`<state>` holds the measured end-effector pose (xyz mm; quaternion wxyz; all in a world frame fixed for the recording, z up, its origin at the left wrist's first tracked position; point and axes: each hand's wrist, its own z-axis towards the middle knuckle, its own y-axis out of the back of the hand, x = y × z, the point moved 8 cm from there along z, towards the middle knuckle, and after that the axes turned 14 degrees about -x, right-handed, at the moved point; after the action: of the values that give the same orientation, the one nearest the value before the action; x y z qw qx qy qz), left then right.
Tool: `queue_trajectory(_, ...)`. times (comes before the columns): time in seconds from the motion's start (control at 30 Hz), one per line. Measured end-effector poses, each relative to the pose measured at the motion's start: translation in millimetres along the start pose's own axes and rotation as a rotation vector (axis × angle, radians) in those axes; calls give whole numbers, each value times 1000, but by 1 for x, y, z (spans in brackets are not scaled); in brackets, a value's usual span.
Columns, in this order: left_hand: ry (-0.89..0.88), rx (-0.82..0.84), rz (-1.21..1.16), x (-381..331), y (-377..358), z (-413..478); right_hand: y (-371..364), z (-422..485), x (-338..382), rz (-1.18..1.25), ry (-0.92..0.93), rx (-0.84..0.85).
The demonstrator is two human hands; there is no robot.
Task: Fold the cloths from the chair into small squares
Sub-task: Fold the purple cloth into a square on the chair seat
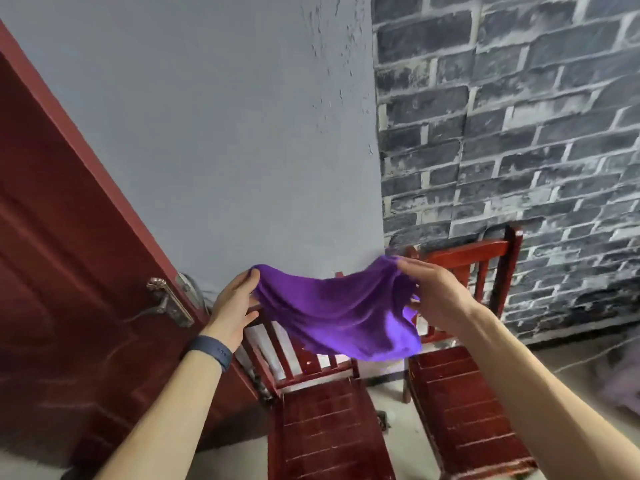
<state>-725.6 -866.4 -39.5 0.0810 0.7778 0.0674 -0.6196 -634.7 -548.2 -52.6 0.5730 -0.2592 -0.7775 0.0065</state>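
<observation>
A purple cloth (341, 313) hangs in the air between my two hands, sagging in the middle above two red wooden chairs. My left hand (235, 306) pinches its left top corner. My right hand (429, 292) pinches its right top corner, and part of the cloth drapes down under that hand. The left chair (325, 424) stands directly below the cloth, with a bare slatted seat. The right chair (460, 403) stands beside it, its backrest partly behind my right hand.
A dark red door (69, 258) with a metal handle (169, 303) stands at the left. Behind the chairs are a grey wall (221, 133) and a brick-pattern wall (512, 119). A blurred greyish heap (623, 379) lies on the floor at far right.
</observation>
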Motion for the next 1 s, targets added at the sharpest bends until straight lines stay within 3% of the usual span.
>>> queue_trajectory(0.23,-45,-104,-146,-20,10,18,21,7,59,-224,350,-336)
queue_trajectory(0.33,-78,-87,-106,-30,14,26,25,3,81,-639,558,-496)
queue_trajectory(0.43,-140,-61,-29,-33,17,33,17,6,81,-989,571,-476)
queue_trajectory(0.5,-160,-86,-20,-35,22,37,19,4,91,-882,587,-530)
queue_trajectory(0.57,-146,-116,-36,-37,27,40,20,2,98,-594,536,-544)
queue_trajectory(0.63,-113,-129,-43,-37,30,42,5,8,88,-370,345,-333)
queue_trajectory(0.7,-96,-149,-13,-36,35,44,-13,6,79,-308,222,-103)
queue_trajectory(0.77,-100,-152,11,-37,44,48,-11,10,84,-528,344,-117)
queue_trajectory(0.87,-123,-161,56,-45,58,54,-3,10,102,-1001,618,-327)
queue_trajectory(1.0,-38,-90,76,-48,54,54,5,8,104,-953,599,-413)
